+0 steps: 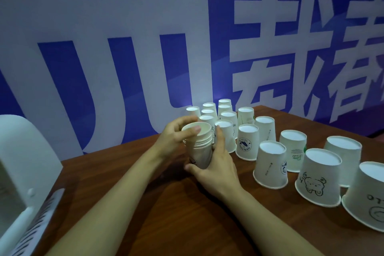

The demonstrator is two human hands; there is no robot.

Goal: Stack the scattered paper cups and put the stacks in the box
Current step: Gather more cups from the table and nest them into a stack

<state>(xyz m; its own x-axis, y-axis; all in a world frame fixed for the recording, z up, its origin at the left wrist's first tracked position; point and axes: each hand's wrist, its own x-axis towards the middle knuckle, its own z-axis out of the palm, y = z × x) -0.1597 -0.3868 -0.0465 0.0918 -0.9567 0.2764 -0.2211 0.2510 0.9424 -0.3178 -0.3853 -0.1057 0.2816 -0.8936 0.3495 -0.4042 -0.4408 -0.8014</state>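
A stack of white paper cups (200,147) stands mouth-up above the brown table (166,203), at the middle of the head view. My left hand (176,137) grips the top cup's rim, thumb over the lip. My right hand (216,170) wraps around the lower part of the stack from the right, forefinger pointing up along its side. Several more white cups (270,164) stand upside down in rows to the right and behind, some printed with a bear or logos. The white box (22,168) sits at the left edge, partly cut off.
A blue banner with large white characters (187,37) hangs right behind the table. The nearest inverted cups (367,193) stand at the table's right front. Bare wood lies between my forearms and toward the box.
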